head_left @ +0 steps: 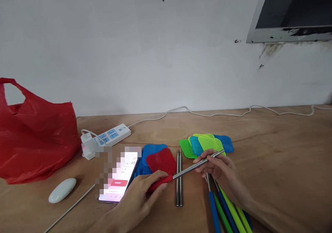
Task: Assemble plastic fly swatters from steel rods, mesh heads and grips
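Note:
My left hand (141, 196) pinches the neck of a red mesh fly swatter head (162, 162) near the front of the wooden table (272, 157). My right hand (219, 169) grips a thin metal rod (197, 165) whose lower end meets the red head's neck. Blue mesh heads (151, 151) lie under the red one. Two loose metal rods (178, 177) lie side by side between my hands. Behind my right hand sits a pile of green and blue finished swatters (206, 143), their coloured handles (225, 212) running toward me under my right wrist.
A phone (120, 177) with a lit screen lies left of my left hand. Further left are a white mouse (62, 189), a white power strip (106, 138) with a plugged charger, and a red plastic bag (33, 132). A white cable (220, 113) runs along the wall.

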{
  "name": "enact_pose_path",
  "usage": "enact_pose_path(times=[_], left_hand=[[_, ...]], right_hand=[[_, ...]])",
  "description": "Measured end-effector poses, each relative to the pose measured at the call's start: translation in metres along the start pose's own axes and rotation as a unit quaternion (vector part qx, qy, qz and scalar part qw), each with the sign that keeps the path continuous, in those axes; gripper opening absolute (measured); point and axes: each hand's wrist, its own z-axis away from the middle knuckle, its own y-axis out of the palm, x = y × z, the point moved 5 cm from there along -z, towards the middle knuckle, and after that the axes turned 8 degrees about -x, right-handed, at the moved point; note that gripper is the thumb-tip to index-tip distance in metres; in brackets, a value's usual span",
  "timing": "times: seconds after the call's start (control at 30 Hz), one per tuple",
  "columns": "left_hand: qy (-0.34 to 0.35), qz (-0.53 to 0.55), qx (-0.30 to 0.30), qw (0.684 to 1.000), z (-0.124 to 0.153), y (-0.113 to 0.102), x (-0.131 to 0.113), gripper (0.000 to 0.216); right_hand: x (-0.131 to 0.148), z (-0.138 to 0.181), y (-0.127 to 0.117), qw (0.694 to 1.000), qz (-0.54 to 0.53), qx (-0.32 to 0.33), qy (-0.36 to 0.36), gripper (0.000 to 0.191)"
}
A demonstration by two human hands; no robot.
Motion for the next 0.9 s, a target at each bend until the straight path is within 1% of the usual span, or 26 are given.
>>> enact_pose_path(times=[0.07,0.17,0.3,0.37,0.5,0.63,0.73,0.9], left_hand=[[0.004,0.003,-0.006,1.000,0.000,-0.001,0.000,0.023],[0.008,0.020,0.005,1.000,0.000,-0.001,-0.003,0.022],[0.015,0.031,0.000,0.999,0.001,-0.001,-0.005,0.022],[0.008,0.030,-0.006,1.000,0.002,0.000,-0.003,0.022],[-0.011,0.032,-0.010,0.999,0.005,0.000,0.000,0.021],[-0.020,0.037,-0.012,0.999,0.003,-0.003,-0.004,0.019],[-0.003,0.041,-0.010,0.999,0.003,-0.005,-0.010,0.020],[0.014,0.061,0.002,0.998,0.004,-0.003,-0.016,0.025]], right_hand=[[0.000,0.000,0.000,1.000,0.003,-0.007,-0.001,0.024],[-0.002,-0.001,-0.002,1.000,0.011,-0.011,-0.010,0.026],[-0.005,-0.001,-0.009,0.995,0.070,-0.026,-0.068,0.026],[-0.005,0.000,-0.011,0.991,0.098,-0.033,-0.086,0.026],[0.000,0.003,-0.010,0.990,0.094,-0.030,-0.099,0.026],[0.004,0.004,-0.009,0.988,0.102,-0.028,-0.108,0.027],[0.004,0.005,-0.006,0.988,0.115,-0.012,-0.098,0.026],[0.000,0.012,0.008,0.987,0.136,0.050,-0.069,0.023]])
